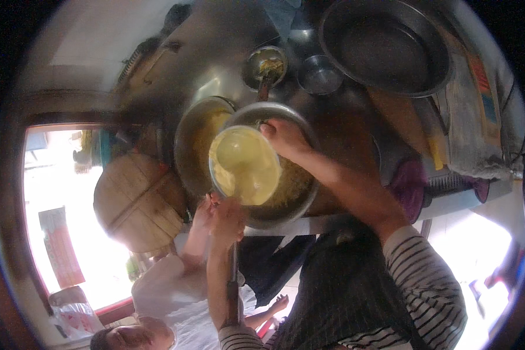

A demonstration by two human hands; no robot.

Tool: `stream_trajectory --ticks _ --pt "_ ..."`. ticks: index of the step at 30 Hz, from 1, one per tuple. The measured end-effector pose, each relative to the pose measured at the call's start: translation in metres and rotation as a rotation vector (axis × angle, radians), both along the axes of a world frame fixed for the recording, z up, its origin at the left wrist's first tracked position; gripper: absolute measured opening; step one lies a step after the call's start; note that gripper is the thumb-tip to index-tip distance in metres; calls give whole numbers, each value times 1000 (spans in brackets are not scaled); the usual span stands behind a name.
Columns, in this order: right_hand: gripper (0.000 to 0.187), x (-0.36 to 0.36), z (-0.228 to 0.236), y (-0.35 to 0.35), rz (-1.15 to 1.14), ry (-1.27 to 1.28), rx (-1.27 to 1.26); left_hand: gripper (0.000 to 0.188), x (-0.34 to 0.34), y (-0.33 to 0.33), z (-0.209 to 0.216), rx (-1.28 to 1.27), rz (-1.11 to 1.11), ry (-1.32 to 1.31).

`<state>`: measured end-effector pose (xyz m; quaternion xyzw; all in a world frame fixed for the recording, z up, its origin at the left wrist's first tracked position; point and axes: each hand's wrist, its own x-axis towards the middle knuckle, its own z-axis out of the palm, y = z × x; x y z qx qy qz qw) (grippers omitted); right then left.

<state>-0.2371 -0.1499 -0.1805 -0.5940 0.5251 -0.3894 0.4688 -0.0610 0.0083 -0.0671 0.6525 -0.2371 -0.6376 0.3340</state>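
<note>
A round vessel of pale yellow liquid (261, 179) is tipped over a large metal basin (300, 125). At its upper right rim, my right hand (283, 137) is closed, gripping it. A ladle (233, 150) dips in the liquid, its long handle running down to my left hand (227, 219), which is closed around it. Loose yellowish food (294, 186) lies in the basin below. Close beside my left hand, another person's hand (199, 219) reaches toward the vessel's lower left rim; whether it touches is unclear.
A second basin (184, 137) with yellowish content stands left. Behind are a ladle with food scraps (268, 65), a small metal bowl (319, 74) and a wide dark pan (385, 49). A round wooden board (135, 201) stands at left. A person in white (178, 286) is at lower left.
</note>
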Motion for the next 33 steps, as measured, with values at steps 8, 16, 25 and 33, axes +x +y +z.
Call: stream_trajectory --ticks 8,16,25,33 --pt "38 23 23 -21 -6 27 28 43 32 24 23 131 72 -207" --pt "39 46 17 -20 42 93 54 20 14 34 -34 -92 69 -254" --pt "40 68 36 -30 159 107 138 19 25 58 45 -154 62 -416" --pt "40 74 6 -45 88 178 16 22 37 37 -29 -110 126 -55"
